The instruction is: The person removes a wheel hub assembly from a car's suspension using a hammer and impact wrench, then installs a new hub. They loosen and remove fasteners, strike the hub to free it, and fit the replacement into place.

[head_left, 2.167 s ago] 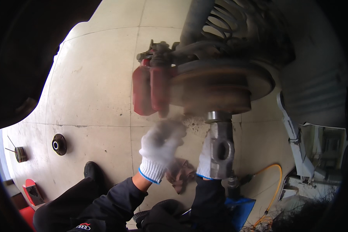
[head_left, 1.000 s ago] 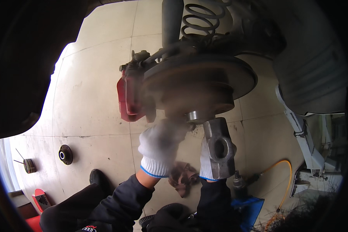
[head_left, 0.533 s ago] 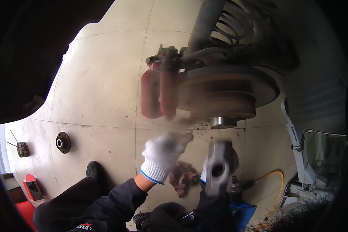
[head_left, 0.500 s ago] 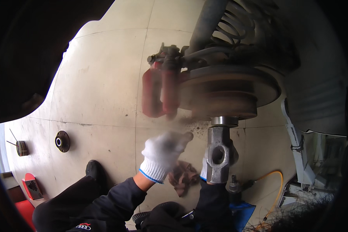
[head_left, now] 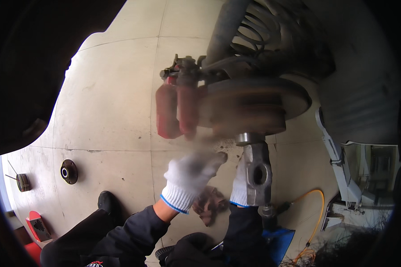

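Note:
My right hand (head_left: 239,184), in a white knit glove, is closed behind a heavy metal hammer head (head_left: 257,189) with an oval eye; most of its fingers are hidden. The head's upper end lies close under a shiny metal cylinder (head_left: 247,138), below the hub of a rusty brake disc (head_left: 294,100); I cannot tell if they touch. My left hand (head_left: 187,171), also gloved, is curled to the left of the hammer. A dark rounded tip sticks out at its fingers, blurred. A red brake caliper (head_left: 168,111) hangs left of the disc.
A strut (head_left: 227,31) and coil spring (head_left: 256,29) rise above the disc. On the floor are a wheel hub (head_left: 68,171), a brown rag (head_left: 208,205) and an orange hose (head_left: 321,209). A grey lift arm (head_left: 341,164) stands at right.
The hammer head has tilted, its lower end swinging right and its upper end leaning toward the cylinder. Disc and caliper have shifted left in the picture. My left hand stays nearly in place.

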Action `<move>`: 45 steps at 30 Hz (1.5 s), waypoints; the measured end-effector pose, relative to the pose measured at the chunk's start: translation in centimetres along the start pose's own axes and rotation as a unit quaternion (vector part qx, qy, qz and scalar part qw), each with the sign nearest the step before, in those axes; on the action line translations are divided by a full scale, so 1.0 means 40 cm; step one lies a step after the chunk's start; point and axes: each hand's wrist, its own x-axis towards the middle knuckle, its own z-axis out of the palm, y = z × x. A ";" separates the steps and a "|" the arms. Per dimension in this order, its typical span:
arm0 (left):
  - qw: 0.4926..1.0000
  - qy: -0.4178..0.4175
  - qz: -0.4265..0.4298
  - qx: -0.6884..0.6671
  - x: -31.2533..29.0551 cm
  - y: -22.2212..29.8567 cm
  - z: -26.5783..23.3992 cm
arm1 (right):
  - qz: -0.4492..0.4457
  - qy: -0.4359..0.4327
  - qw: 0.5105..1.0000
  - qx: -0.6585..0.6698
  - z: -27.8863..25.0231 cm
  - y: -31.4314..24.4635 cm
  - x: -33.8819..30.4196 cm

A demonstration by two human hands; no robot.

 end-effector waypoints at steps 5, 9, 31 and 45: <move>0.973 -0.002 0.104 0.207 0.046 0.029 0.033 | 0.071 -0.007 0.993 0.095 0.020 -0.005 0.021; 0.951 -0.002 0.166 0.261 0.066 0.025 0.043 | 0.076 -0.145 0.986 -0.030 0.027 -0.009 0.032; 0.886 0.045 0.243 0.393 0.074 0.040 0.048 | 0.277 -0.052 0.741 0.609 -0.060 -0.011 0.129; 0.947 0.054 0.178 0.263 0.070 0.059 0.051 | 0.104 0.021 0.928 0.357 -0.106 0.019 0.166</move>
